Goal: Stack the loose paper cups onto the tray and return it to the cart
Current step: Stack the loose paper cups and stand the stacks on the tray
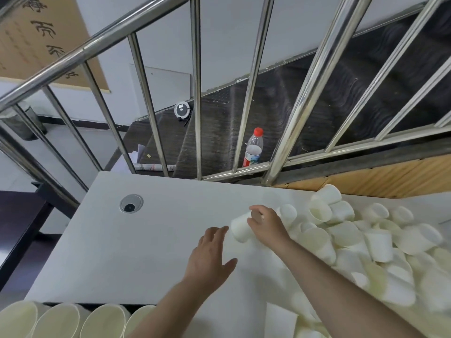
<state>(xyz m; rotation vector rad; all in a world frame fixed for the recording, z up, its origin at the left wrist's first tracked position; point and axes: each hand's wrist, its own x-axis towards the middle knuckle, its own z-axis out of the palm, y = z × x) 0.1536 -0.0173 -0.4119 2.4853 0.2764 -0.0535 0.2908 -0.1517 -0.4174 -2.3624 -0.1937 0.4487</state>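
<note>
Head view, nearest edge: a row of cup stacks (61, 320) lies on its side along the bottom, open mouths toward the camera
Left hand (210, 254): fingers straight and spread, hovering just above the white table (146, 252), holding nothing, just beside the held cup
Right hand (266, 223): fingers curled round a single paper cup (240, 226), gripping it tilted on its side above the table
Loose cups (366, 240): a large jumbled heap on the table's right side, most tipped over
Cable grommet (131, 203): set in the table, far left
Beyond: steel railing (197, 93), a red-capped plastic bottle (253, 147) behind it on dark stairs
</note>
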